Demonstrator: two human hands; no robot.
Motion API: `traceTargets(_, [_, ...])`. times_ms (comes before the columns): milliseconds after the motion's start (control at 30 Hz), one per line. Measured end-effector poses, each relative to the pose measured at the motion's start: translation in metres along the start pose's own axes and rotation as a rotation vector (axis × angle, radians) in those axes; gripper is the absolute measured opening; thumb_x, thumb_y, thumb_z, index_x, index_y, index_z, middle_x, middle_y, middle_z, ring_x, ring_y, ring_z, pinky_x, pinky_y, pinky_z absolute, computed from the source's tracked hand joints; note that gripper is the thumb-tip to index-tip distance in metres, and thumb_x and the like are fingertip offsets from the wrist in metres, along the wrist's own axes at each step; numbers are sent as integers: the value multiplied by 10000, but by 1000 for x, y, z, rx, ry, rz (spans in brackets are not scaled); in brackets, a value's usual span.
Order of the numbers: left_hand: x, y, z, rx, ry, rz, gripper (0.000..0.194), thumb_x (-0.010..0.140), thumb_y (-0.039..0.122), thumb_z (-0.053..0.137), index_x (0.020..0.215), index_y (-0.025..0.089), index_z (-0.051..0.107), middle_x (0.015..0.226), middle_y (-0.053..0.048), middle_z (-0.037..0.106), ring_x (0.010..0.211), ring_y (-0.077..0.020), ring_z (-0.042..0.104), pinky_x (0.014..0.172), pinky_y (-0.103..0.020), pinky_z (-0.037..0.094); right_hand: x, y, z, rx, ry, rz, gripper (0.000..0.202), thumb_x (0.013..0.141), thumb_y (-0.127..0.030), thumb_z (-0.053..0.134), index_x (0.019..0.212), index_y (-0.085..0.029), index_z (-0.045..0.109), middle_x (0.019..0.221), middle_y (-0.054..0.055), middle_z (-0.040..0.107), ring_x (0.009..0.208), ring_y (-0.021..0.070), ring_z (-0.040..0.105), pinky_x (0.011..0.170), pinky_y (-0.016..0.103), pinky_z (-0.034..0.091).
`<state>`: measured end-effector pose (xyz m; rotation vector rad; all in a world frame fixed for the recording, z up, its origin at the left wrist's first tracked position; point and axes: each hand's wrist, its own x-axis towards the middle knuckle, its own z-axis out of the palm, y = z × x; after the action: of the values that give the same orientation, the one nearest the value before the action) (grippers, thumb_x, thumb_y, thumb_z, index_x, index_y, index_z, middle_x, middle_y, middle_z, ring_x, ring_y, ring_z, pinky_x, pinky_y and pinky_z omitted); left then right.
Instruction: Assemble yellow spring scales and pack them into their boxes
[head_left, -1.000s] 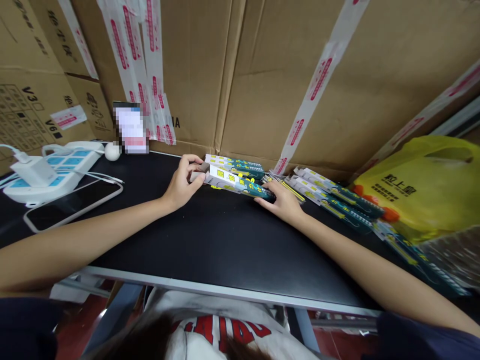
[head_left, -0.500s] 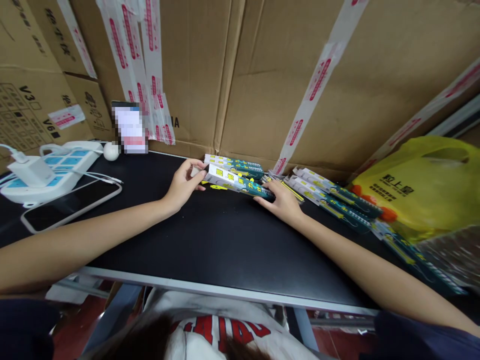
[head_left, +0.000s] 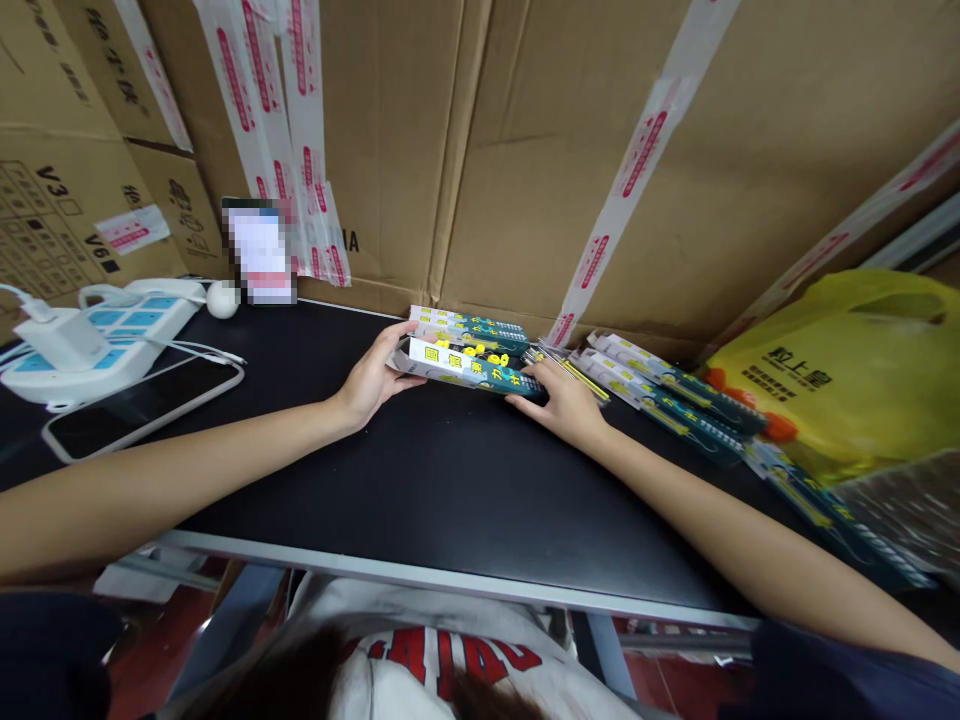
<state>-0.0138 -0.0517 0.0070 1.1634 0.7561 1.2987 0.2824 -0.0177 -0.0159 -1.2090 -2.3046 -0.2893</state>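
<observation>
My left hand (head_left: 375, 375) wraps round the left end of a slim spring scale box (head_left: 469, 367), white and dark green with yellow lettering. At that end an open flap shows. My right hand (head_left: 566, 405) grips the box's right end between thumb and fingers. Just behind the box are small yellow plastic pieces (head_left: 480, 354). More boxes of the same kind (head_left: 469, 325) lie behind it against the cardboard. Thin metal and yellow rods (head_left: 574, 370) lie beside the right hand, partly covered by it.
Further printed boxes (head_left: 660, 400) run along the right, by a yellow plastic bag (head_left: 847, 370). At left are a power strip (head_left: 142, 325) with a charger, a phone (head_left: 150, 405), a white ball (head_left: 223, 299) and an upright screen (head_left: 261, 255). A taped cardboard wall (head_left: 525, 150) stands behind.
My left hand has gone from pinching at the box's end flap to wrapping round that end. The box's left end has shifted slightly left and down; the right hand stays nearly still.
</observation>
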Motion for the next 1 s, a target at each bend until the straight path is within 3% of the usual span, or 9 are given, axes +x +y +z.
traceTargets(100, [-1, 0, 1, 17, -11, -9, 384, 903, 480, 453, 1201, 245, 511, 1364, -98, 558, 1183, -246, 572, 948, -445, 500, 0, -1, 0, -9, -5, -4, 398, 856, -520, 568, 1082, -193, 602, 1052, 113, 659, 945, 280, 649, 767, 388, 526])
traceTargets(267, [1, -2, -1, 57, -21, -3, 388, 842, 358, 572, 1204, 250, 484, 1338, -91, 570, 1167, -233, 579, 942, -443, 508, 0, -1, -1, -8, -9, 3, 393, 854, -516, 571, 1093, -205, 605, 1048, 109, 660, 948, 284, 651, 774, 400, 531])
traceTargets(433, [2, -4, -3, 44, -3, 9, 393, 899, 470, 429, 1207, 236, 502, 1311, -102, 583, 1117, -232, 607, 903, -429, 529, 0, -2, -1, -14, -17, 8, 389, 854, -510, 575, 1097, -208, 608, 1051, 110, 660, 935, 284, 653, 766, 401, 532])
traceTargets(567, [2, -3, -2, 45, 71, -8, 343, 906, 417, 419, 1132, 206, 568, 1242, -96, 617, 1011, -211, 644, 847, -394, 559, 0, -2, -1, -26, -17, -5, 394, 850, -512, 589, 1092, -202, 604, 1052, 102, 663, 938, 280, 652, 765, 393, 532])
traceTargets(700, [1, -4, -1, 69, 53, -23, 291, 912, 370, 429, 1111, 212, 571, 1202, -82, 630, 981, -190, 643, 789, -350, 583, -1, -3, -2, -28, -24, -11, 391, 854, -518, 581, 1094, -211, 604, 1061, 103, 661, 937, 274, 651, 752, 386, 530])
traceTargets(1000, [-3, -12, -1, 216, -32, 55, 419, 855, 526, 531, 1157, 237, 500, 1212, -88, 579, 1046, -213, 605, 705, -314, 603, 0, -8, -4, -55, -43, -21, 400, 856, -531, 570, 1088, -208, 604, 1056, 100, 664, 934, 281, 652, 730, 387, 530])
